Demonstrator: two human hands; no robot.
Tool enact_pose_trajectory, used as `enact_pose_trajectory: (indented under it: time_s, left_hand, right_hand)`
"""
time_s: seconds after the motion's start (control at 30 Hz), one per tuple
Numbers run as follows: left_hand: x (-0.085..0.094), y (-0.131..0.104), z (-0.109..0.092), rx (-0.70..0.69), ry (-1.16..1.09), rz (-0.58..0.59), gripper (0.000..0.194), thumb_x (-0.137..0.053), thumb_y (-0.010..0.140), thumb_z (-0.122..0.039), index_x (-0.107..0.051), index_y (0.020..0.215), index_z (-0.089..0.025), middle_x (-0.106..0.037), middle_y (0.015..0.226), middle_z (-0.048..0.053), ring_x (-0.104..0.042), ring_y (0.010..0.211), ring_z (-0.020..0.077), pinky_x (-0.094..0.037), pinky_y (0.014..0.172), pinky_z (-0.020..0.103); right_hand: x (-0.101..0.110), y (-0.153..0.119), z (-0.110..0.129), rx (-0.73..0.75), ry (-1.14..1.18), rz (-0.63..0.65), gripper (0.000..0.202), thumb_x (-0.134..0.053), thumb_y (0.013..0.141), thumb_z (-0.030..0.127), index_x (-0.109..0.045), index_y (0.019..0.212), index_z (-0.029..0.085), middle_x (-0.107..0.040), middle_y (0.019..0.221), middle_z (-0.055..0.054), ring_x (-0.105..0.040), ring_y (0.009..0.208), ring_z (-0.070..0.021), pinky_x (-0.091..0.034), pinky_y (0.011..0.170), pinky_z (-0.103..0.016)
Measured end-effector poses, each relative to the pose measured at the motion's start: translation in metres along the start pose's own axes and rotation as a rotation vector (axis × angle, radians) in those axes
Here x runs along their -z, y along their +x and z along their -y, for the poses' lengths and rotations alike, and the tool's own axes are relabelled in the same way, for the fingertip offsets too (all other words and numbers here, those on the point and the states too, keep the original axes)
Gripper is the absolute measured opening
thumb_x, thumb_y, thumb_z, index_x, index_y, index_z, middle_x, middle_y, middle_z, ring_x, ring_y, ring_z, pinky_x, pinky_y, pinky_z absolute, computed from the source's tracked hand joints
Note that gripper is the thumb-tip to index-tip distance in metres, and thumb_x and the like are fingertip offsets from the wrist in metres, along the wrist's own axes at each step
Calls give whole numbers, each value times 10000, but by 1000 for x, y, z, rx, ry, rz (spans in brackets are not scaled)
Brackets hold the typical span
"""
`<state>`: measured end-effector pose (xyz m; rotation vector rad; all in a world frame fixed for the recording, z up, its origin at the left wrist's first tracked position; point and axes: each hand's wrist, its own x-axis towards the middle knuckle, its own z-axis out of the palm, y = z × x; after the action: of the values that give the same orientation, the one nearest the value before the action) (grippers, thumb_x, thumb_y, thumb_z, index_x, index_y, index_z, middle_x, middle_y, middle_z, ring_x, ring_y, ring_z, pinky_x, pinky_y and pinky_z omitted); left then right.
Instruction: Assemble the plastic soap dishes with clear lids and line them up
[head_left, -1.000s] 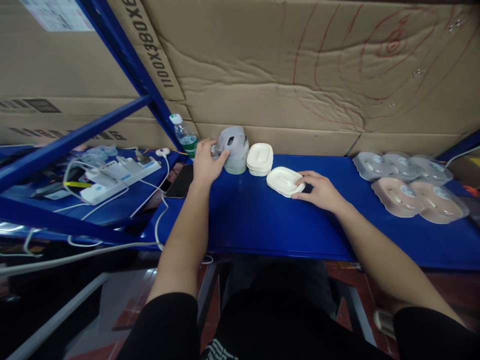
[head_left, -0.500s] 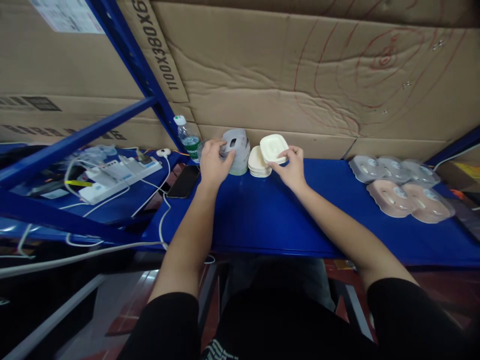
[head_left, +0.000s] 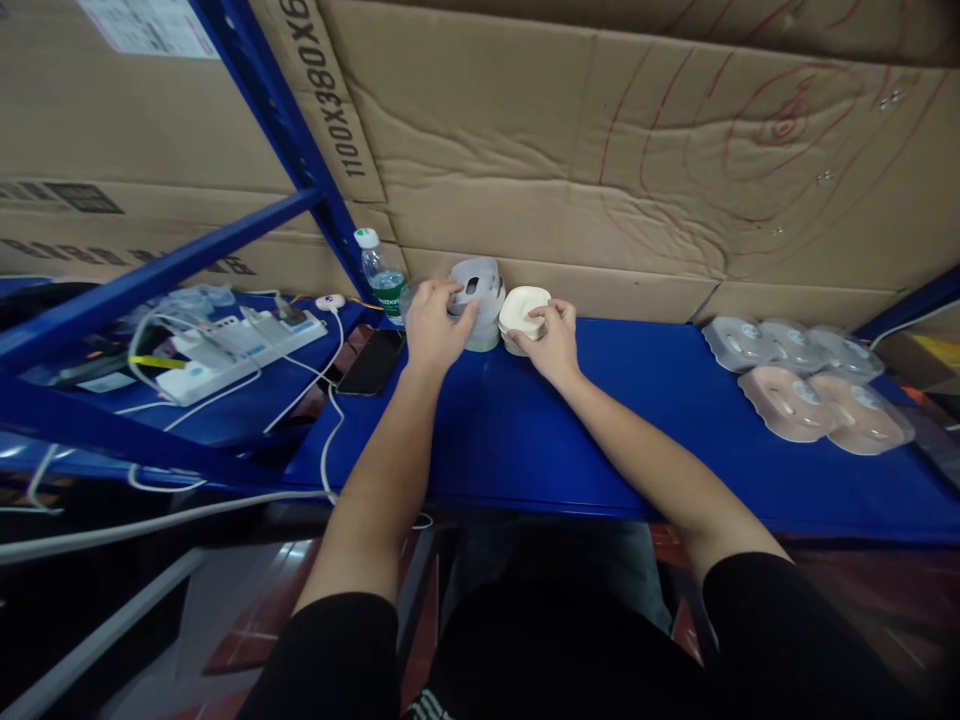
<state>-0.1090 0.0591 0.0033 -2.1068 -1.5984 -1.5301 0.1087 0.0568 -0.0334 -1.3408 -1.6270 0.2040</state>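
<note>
Now that the white dish (head_left: 525, 303) looks nearly set on its pile (head_left: 513, 347), my right hand (head_left: 556, 348) pinches its edge, my left hand (head_left: 436, 332) spread by the grey cups (head_left: 487, 290).

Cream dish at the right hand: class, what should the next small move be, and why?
Probably the right hand should gently loosen its fingers and let the cream dish settle: it appears to lie atop the pale stack, beside the grey stack, with the thumb and fingertips at its edge.
</note>
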Motion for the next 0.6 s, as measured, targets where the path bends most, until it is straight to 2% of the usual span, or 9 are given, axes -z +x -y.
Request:
enact_pose_trajectory:
  time_s: [0.1, 0.17, 0.23, 0.33, 0.4, 0.47, 0.53, 0.6]
  left_hand:
    - [-2, -1, 0, -15, -2, -13, 294, -710, 945, -424, -670, 1162, -230, -676, 1294, 124, -690, 1167, 291, -568, 1046, 483]
    - [-3, -2, 0, -31, -2, -29, 291, -708, 943, -417, -674, 1162, -228, -671, 1293, 129, -684, 1177, 295, -565, 1050, 494]
    - [-4, -2, -2, -53, -6, -52, 279, -705, 939, -397, -678, 1159, -227, -668, 1281, 130, -679, 1180, 293, -566, 1045, 495]
    - [-5, -4, -7, -101, -28, -82, 259, -690, 948, -379, -676, 1158, -229, -672, 1262, 129, -669, 1183, 289, -568, 1026, 492]
    - [-6, -5, -13, -143, -51, -88, 254, -672, 962, -387, -673, 1160, -228, -680, 1258, 133, -664, 1188, 291, -564, 1018, 493]
    - [-9, -8, -21, -188, -76, -82, 257, -659, 971, -402, -674, 1157, -225, -689, 1249, 134, -664, 1190, 292, -561, 1014, 490]
    - [-13, -11, -28, -230, -83, -69, 259, -652, 977, -420, -678, 1148, -227, -703, 1226, 125, -668, 1189, 290, -552, 1023, 489]
    - [-17, -15, -35, -273, -69, -50, 258, -646, 984, -436, -680, 1141, -234, -719, 1201, 109, -675, 1173, 283, -539, 1039, 492]
  right_hand:
    - [12, 4, -9, 51, -13, -22, 505, -870, 782, 403, -623, 1194, 249, -501, 1455, -164, -512, 1420, -328, -465, 1178, -562]
    - [29, 8, -18, 105, -42, -38, 513, -824, 829, 451, -610, 1248, 247, -517, 1467, -174, -515, 1426, -337, -460, 1180, -577]
    - [55, 12, -32, 165, -104, -47, 503, -753, 886, 516, -604, 1288, 254, -544, 1469, -177, -521, 1424, -349, -450, 1175, -596]
    - [109, 16, -63, 163, -293, -61, 518, -644, 937, 614, -606, 1318, 265, -589, 1465, -182, -526, 1406, -389, -406, 1170, -653]
    - [151, 15, -90, 70, -463, -61, 565, -586, 956, 618, -596, 1368, 232, -584, 1484, -200, -490, 1437, -407, -341, 1198, -672]
    - [190, 12, -117, -61, -637, -42, 674, -551, 960, 627, -547, 1468, 184, -510, 1573, -240, -384, 1516, -444, -244, 1228, -711]
    - [220, 9, -143, -229, -756, -4, 849, -526, 953, 666, -405, 1606, 138, -349, 1696, -283, -228, 1592, -493, -177, 1219, -766]
    - [239, 5, -163, -417, -811, 34, 1053, -530, 920, 738, -233, 1686, 79, -182, 1749, -341, -160, 1608, -536, -170, 1202, -788]
